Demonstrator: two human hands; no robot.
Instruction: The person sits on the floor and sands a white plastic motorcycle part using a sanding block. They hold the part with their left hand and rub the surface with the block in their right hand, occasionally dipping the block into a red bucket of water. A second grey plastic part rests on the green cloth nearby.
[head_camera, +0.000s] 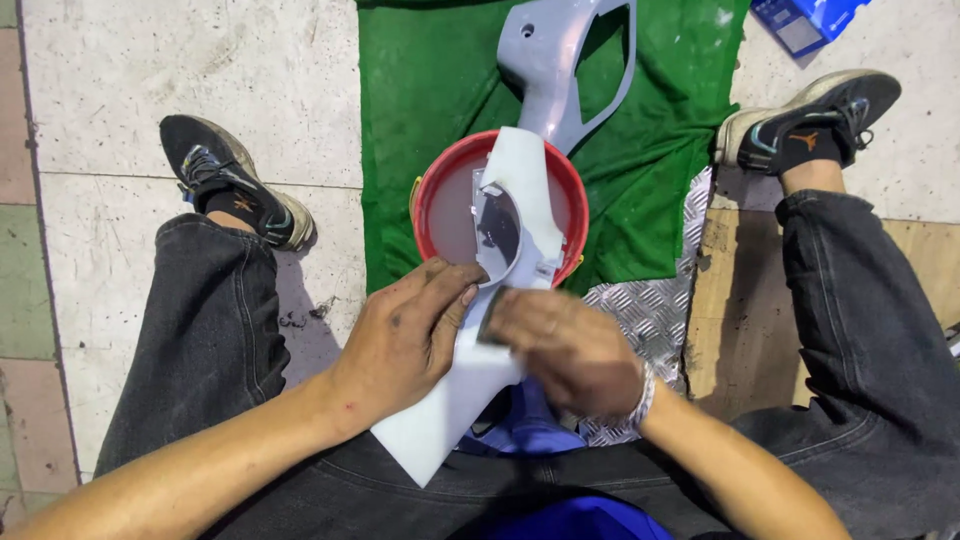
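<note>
Frame centre: left hand (405, 335) grips white panel (500, 290) over red bucket (440, 205); right hand (565, 350) pinches dark sanding pad (492, 318). Panel looks light, stiff, wet-slick; hold edges.

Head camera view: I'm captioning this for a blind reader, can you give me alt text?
A seated person's left hand steadies a white plastic panel over a red bucket of cloudy water, while the right hand presses a small dark pad against it. A grey panel lies on a green cloth beyond.
</note>
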